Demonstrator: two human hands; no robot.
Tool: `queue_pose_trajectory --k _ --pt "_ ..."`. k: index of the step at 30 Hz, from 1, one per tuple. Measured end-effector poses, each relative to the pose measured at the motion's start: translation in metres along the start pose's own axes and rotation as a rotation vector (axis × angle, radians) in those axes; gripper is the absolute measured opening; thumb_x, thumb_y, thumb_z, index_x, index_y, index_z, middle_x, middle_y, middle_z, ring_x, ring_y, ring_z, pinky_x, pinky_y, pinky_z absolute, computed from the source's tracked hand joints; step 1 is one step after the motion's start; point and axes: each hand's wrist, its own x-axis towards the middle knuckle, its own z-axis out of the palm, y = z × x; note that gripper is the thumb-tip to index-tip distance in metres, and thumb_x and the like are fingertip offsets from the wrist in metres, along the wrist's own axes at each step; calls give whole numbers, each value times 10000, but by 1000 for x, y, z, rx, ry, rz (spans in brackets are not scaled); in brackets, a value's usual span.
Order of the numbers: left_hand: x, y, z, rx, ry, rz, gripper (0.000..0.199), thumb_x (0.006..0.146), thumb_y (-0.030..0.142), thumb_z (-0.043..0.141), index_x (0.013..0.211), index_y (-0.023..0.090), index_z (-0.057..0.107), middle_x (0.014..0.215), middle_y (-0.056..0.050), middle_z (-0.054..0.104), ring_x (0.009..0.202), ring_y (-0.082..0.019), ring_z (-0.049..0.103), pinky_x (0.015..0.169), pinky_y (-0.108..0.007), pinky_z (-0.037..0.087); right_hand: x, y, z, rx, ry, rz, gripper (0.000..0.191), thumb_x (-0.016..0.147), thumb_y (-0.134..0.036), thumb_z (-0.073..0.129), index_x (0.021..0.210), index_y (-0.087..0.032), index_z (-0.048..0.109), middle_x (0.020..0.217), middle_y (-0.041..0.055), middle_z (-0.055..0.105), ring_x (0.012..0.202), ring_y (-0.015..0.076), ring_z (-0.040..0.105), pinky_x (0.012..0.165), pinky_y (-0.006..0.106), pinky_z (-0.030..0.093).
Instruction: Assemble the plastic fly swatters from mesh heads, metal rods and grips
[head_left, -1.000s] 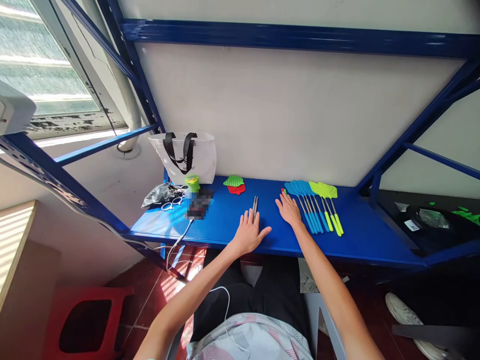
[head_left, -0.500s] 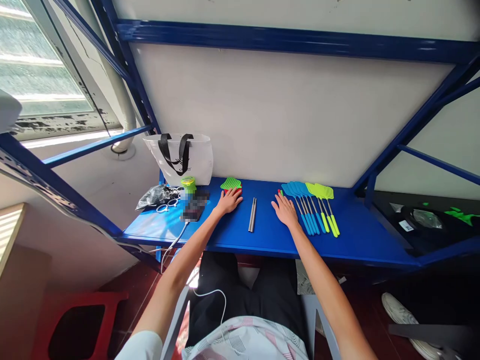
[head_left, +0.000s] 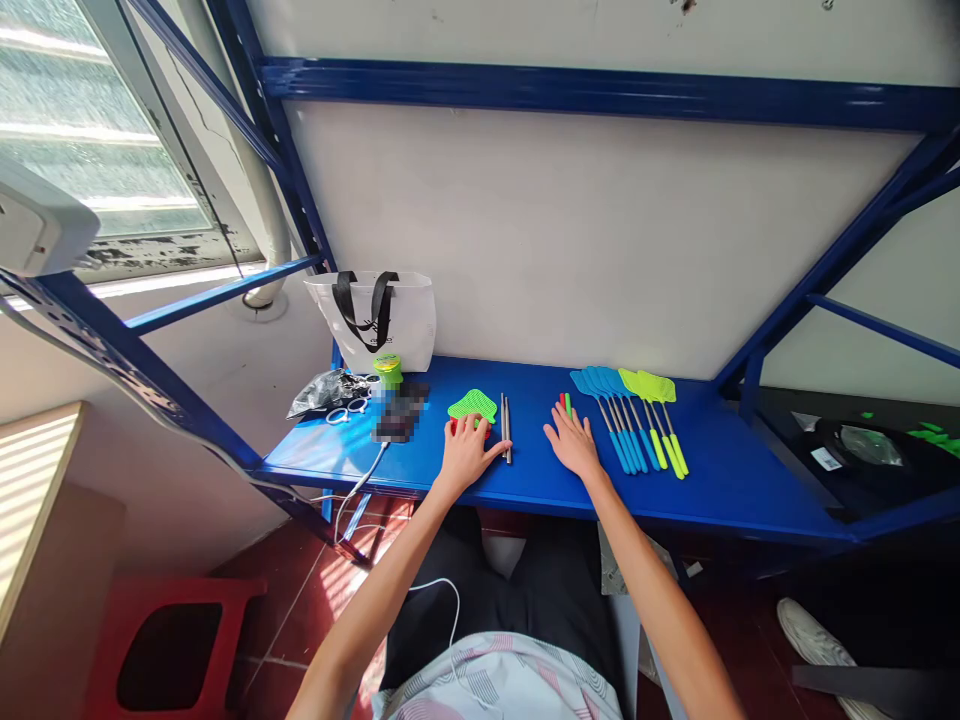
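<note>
This looks like a plain storeroom or small workroom, though the view is narrow: a blue steel shelving rack against a bare white wall, a red tile floor, a frosted window and a red plastic stool.

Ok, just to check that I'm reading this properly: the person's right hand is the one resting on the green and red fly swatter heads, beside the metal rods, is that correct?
Not quite: the head view shows the left hand there, on the green fly swatter head and red fly swatter head, beside the metal rods. The right hand lies further along the shelf.
</note>
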Motion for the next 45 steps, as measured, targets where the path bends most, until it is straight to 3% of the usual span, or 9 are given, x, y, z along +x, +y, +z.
queue_pose_trajectory --k 4,8,11,19,23,27,32,40,45 --pt "5 0 7 -31 -21 50 395 1193 543 464 1299 263 720 1482 -139 697 1401 -355 597 1268 -595 369 -37 -9 8 29 25 -73 795 1174 -703 230 1825 -265 360 1893 27 287 1778 329 191 1448 613 135" --pt "5 -4 11 -39 -12 32 373 1206 373 411 1447 264 674 1470 -140 699 1388 -341 609 1267 -572 384 -47 -14 5 20 48 -45 802 1168 -720 228 1800 -266 425 1904 39 263 1775 361 194 1442 621 168" --pt "4 -4 11 -27 7 15 439 1199 368 418 1577 259 612 1407 -155 699 1350 -344 630 1246 -565 408 -46 -18 3 6 57 -3 813 1161 -731 240 1786 -257 455 1925 53 187 1776 417 148 1426 636 212" --pt "6 -10 6 -59 0 -45 301 1173 400 512 1315 268 743 1486 -154 677 1462 -368 590 1305 -650 341 -39 -1 -17 17 -54 -50 746 1141 -740 338 1749 -339 502 1891 13 321 1749 399 256 1379 625 331" --pt "10 -22 -1 -95 -65 -23 267 1175 366 509 1286 258 727 1477 -141 705 1429 -347 626 1333 -689 310 -37 4 -19 22 38 -100 635 1164 -655 347 1654 -348 609 1820 24 465 1678 372 388 1338 611 398" --pt "12 -28 -4 -88 -19 -69 319 1174 285 444 1327 245 721 1536 -168 673 1491 -362 588 1337 -740 292 -36 0 -12 8 117 -113 614 1174 -614 328 1625 -330 634 1791 46 508 1652 374 423 1335 617 393" --pt "11 -25 -3 -64 -9 -23 472 1133 173 412 1464 276 731 1552 -154 678 1548 -362 553 1349 -690 322 -36 2 -5 23 158 -106 666 1173 -633 330 1658 -261 594 1847 113 404 1697 358 371 1338 578 382" --pt "11 -23 -5 -75 -88 73 487 1169 224 429 1504 351 757 1575 -101 696 1583 -333 531 1342 -610 341 -35 7 -8 104 278 -110 541 1147 -464 380 1423 -223 778 1590 140 699 1489 343 618 1211 540 508" --pt "12 -22 -6 -83 -29 42 400 1164 266 509 1400 323 828 1547 -110 711 1492 -343 596 1247 -553 447 -37 5 -7 27 221 -91 553 1163 -461 368 1514 -266 748 1709 88 607 1608 357 512 1297 583 417"
